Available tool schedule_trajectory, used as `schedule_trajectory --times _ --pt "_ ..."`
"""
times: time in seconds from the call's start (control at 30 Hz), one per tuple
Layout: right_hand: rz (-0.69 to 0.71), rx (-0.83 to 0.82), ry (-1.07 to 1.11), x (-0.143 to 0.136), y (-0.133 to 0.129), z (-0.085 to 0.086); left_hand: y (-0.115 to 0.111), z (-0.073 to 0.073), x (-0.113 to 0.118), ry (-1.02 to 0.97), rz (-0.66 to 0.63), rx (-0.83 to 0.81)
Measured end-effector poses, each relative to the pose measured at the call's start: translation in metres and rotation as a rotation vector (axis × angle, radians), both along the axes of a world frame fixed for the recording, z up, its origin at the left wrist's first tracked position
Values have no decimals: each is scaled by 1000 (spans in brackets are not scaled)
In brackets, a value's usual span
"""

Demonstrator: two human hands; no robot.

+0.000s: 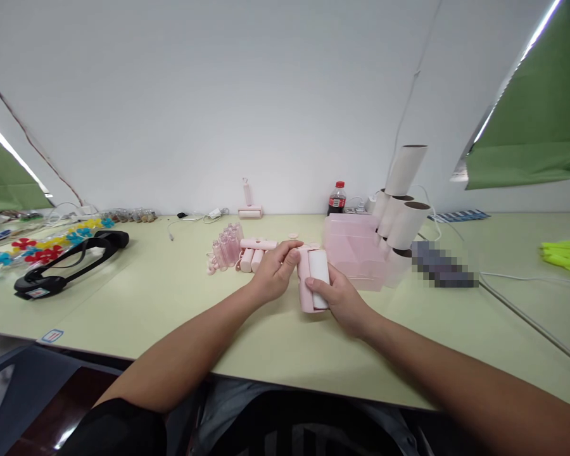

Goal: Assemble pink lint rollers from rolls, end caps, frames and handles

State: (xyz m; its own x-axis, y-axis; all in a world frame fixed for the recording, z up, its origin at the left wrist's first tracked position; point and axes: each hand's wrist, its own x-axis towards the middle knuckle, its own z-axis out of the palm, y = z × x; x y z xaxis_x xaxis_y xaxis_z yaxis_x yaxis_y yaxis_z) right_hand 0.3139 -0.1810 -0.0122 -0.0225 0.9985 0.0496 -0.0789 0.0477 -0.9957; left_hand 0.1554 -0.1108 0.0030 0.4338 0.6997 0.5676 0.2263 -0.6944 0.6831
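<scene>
A pink case [304,292] with a white roll [318,266] in its open side is held upright between my hands, above the pale green table. My right hand [344,301] wraps round its right side, the thumb across the roll. At its top left edge, my left hand [276,271] pinches the case with thumb and fingertips. Just left of my left hand lie several pink cylinders [247,259] and a pink bar [259,244]. Clear pink handles [228,246] stand in a group beside them.
A pink translucent bin [351,247] stands right of my hands, with white rolls [409,225] stacked at its side. Behind it is a cola bottle [337,199]. A black headset [71,269] and colourful flowers [42,247] lie left. Cables cross the right side.
</scene>
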Motion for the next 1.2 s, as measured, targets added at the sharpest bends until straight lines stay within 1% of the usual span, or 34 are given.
schedule_trajectory --times 0.07,0.13,0.2,0.27,0.33,0.4,0.43,0.47,0.5,0.57,0.67,0.8,0.97,1.07,1.2 --pt "-19 -12 -29 0 1 2 5 3 -3 -2 88 14" --pt "-30 -30 -95 1 1 2 10 9 -8 24 187 75" --pt "-24 -37 -149 1 2 2 17 20 -19 93 307 169" --pt "-15 -36 -163 1 2 1 24 35 -34 197 452 220" --pt "-8 -38 -153 2 2 0 29 51 -56 313 619 172" --pt "-6 -40 -144 2 1 0 33 65 -80 419 774 58" --pt "-7 -36 -141 2 1 -1 34 69 -92 460 829 -1" --pt "-8 -31 -141 2 1 -1 35 72 -104 506 857 -73" --pt "-9 -27 -142 2 1 -1 36 74 -114 550 859 -144" --pt "-8 -18 -143 2 2 -3 39 72 -131 627 819 -272" --pt "0 2 -144 3 4 -7 47 64 -144 706 758 -363" --pt "6 17 -148 4 5 -9 55 57 -143 754 703 -374" --pt "-10 18 -167 3 3 -5 57 55 -140 737 677 -410" --pt "-12 16 -151 3 2 -1 54 59 -143 691 696 -435" --pt "-6 11 -83 3 1 0 38 71 -144 606 733 -436"
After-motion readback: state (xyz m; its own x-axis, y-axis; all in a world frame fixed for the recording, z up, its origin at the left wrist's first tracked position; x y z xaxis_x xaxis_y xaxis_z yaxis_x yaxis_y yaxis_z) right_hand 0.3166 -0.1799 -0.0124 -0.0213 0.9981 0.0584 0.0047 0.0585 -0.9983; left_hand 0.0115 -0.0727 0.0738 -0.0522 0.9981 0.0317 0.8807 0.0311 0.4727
